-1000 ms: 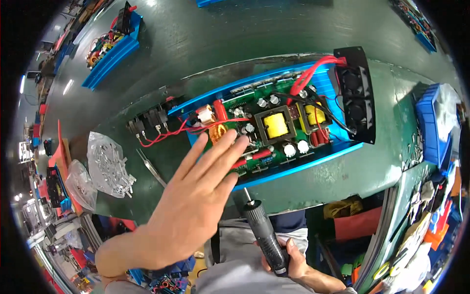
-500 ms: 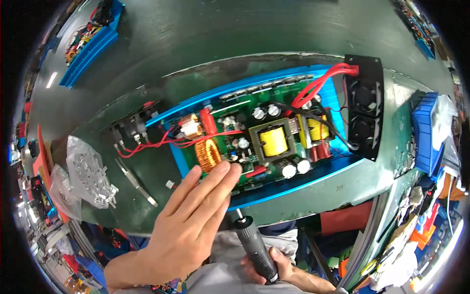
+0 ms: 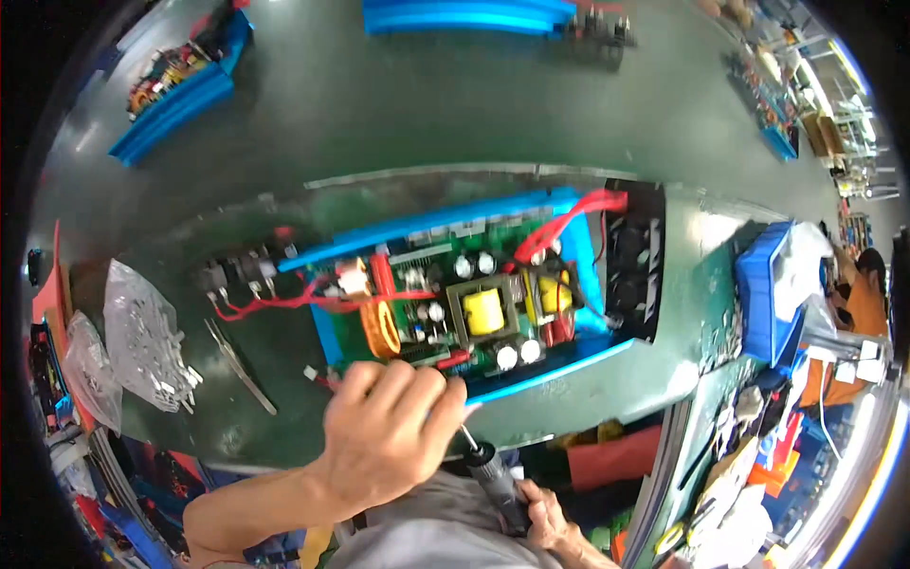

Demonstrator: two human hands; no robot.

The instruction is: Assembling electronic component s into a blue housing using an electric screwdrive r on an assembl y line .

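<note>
A blue metal case (image 3: 559, 376) lies open on the green bench, with a circuit board inside carrying yellow transformers (image 3: 484, 311) and a copper-wound coil (image 3: 381, 329). My left hand (image 3: 393, 427) is closed at the near wall of the case, fingers bent around its edge and fingertips hidden. Below the bench edge, my right hand (image 3: 548, 517) grips a black electric screwdriver (image 3: 493, 474). Its bit points up at the near wall, close to my left index finger; I cannot tell whether it touches. Red wires lead to a black fan panel (image 3: 633, 261) and an end panel with sockets (image 3: 237, 273).
Tweezers (image 3: 242, 368) and a clear bag of small metal parts (image 3: 147, 337) lie at the left. At the right stands a blue bin (image 3: 763, 294) with plastic bags. More blue cases (image 3: 464, 16) sit farther back. A person in orange (image 3: 858, 303) is at far right.
My left hand's fingers have gone from stretched out to bent at the case wall. The view has shifted, bringing more of the far bench into sight. The screwdriver stays in my right hand.
</note>
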